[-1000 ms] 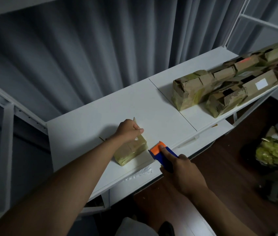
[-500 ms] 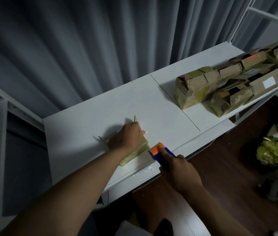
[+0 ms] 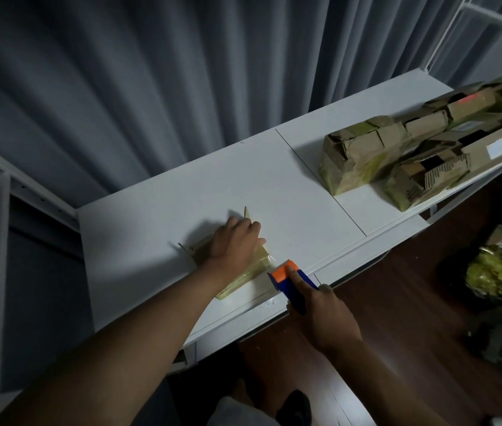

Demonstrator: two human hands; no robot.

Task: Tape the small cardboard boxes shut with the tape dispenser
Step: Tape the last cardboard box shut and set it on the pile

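Left hand (image 3: 235, 241) flat atop box (image 3: 245, 273); right hand (image 3: 320, 315) around tape dispenser (image 3: 291, 279).

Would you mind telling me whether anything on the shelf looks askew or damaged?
Yes: the pile of cardboard boxes at the right end lies jumbled, several tilted with torn, open flaps. The box under the left hand sits flat.

My tape dispenser (image 3: 293, 282) is blue with an orange head. The box (image 3: 243, 272) under my hand is tan and yellowish, the table (image 3: 274, 186) white, the curtain (image 3: 151, 87) at upper frame grey.
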